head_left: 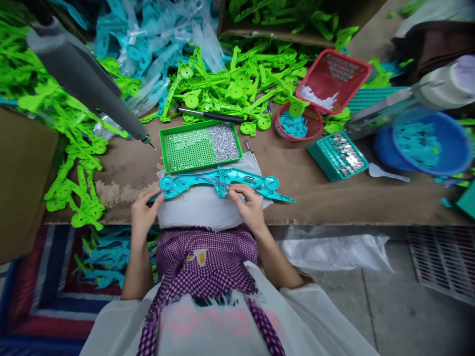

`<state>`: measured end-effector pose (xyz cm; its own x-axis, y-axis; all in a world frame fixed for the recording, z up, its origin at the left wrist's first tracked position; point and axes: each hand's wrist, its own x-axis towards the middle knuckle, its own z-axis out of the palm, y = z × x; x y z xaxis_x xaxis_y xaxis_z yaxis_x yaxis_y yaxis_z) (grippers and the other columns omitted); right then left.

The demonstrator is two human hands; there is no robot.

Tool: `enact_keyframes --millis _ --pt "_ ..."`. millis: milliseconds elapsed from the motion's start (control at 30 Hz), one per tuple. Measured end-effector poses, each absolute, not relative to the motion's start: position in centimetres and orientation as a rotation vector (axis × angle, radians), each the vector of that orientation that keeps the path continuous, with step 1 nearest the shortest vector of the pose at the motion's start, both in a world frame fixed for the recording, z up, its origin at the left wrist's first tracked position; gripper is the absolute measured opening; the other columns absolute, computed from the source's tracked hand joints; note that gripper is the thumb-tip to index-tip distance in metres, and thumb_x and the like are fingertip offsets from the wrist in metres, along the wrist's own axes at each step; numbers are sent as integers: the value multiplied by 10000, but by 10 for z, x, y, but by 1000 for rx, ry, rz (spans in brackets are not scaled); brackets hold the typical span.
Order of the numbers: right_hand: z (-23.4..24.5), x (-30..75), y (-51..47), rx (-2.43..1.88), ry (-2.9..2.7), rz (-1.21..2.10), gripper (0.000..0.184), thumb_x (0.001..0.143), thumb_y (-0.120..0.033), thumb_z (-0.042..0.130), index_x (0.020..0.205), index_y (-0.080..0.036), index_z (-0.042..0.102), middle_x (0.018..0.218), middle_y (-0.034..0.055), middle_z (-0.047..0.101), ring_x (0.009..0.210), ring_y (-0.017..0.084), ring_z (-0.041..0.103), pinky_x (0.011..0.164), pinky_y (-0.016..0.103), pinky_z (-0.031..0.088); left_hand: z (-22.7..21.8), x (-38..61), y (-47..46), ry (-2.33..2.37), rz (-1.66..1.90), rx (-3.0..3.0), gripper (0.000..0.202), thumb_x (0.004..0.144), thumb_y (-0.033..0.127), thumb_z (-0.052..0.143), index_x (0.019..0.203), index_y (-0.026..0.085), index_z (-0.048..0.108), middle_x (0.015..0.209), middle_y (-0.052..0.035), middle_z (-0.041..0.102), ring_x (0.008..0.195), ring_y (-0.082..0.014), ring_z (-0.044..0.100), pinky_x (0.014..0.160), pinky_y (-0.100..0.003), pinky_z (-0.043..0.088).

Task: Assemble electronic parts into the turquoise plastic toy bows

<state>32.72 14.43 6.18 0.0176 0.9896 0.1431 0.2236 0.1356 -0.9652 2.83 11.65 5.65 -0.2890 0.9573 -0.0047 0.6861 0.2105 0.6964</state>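
Note:
A light-blue plastic bow-shaped shell lies across a white cloth at the table's front edge, its hollow inside facing up. Thin dark reddish wires run along it, from the round left end to the middle. At the left end, my left hand pinches the shell's edge, thumb and fingers closed by the wires. My right hand has its thumb and forefinger closed at the shell's middle grip, where the wires reach. Whether those fingertips also hold a wire cannot be made out. A small metal part shows right of the middle.
Behind the shell stands a green tray of small screws. A powered screwdriver hangs at left. Green plastic parts pile behind. Rightward are a red basket, a teal box of metal discs, and a blue bowl.

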Motion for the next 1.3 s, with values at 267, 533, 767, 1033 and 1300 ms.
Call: enact_keyframes --millis 267,533,767,1033,1300 --pt "48 326 152 -1334 -1476 832 144 872 -356 629 808 -240 683 921 55 719 916 201 672 854 399 540 50 30 120 2087 892 1513 324 825 483 637 887 190 762 928 -71 726 926 -220 676 880 -347 525" --pt "35 320 156 -1251 -1109 1064 247 907 -489 550 872 -244 555 977 52 703 915 192 689 894 405 552 48 34 126 2119 851 1608 262 828 424 595 760 196 702 861 -55 720 858 -199 671 857 -329 516" --pt "19 322 168 -1083 -608 1240 411 773 -586 675 842 -258 436 891 -38 659 780 165 736 860 400 581 42 30 127 2106 815 1576 220 850 390 552 797 195 638 904 -64 696 902 -205 649 856 -331 496" --pt "53 342 170 -1205 -746 1100 294 846 -523 610 853 -254 490 743 -41 636 683 147 705 705 317 599 85 29 150 2124 1150 1472 198 910 368 530 928 177 581 847 -28 649 808 -165 628 770 -282 488" --pt "47 451 174 -1541 -702 637 420 748 -595 664 827 -213 507 540 -90 559 343 62 491 353 169 369 76 18 199 2379 1014 1387 50 862 177 574 891 149 546 780 -17 614 743 -160 601 769 -290 491"
